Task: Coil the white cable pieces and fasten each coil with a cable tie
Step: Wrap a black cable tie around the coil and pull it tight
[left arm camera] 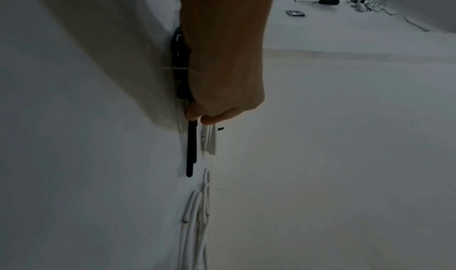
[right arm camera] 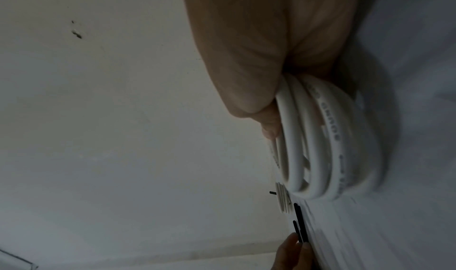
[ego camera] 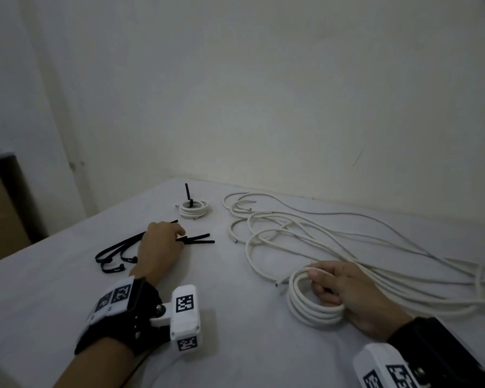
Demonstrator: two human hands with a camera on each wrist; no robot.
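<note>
My right hand (ego camera: 324,285) grips a freshly wound coil of white cable (ego camera: 310,306) standing on the white table (ego camera: 235,345) at the front right. In the right wrist view my fingers (right arm camera: 270,126) curl round the coil's loops (right arm camera: 320,147). My left hand (ego camera: 177,238) lies on a bunch of black cable ties (ego camera: 199,239) left of centre. Its fingertips (left arm camera: 195,117) pinch one black tie (left arm camera: 191,149), whose straight end sticks out past them. The right wrist view shows the left hand (right arm camera: 293,252) and the ties (right arm camera: 299,223) too.
A small tied coil (ego camera: 194,209) with an upright black tie tail lies behind the ties. Loose white cable pieces (ego camera: 333,239) sprawl across the right half of the table up to the wall. The table's left edge drops off beside a brown box (ego camera: 3,214).
</note>
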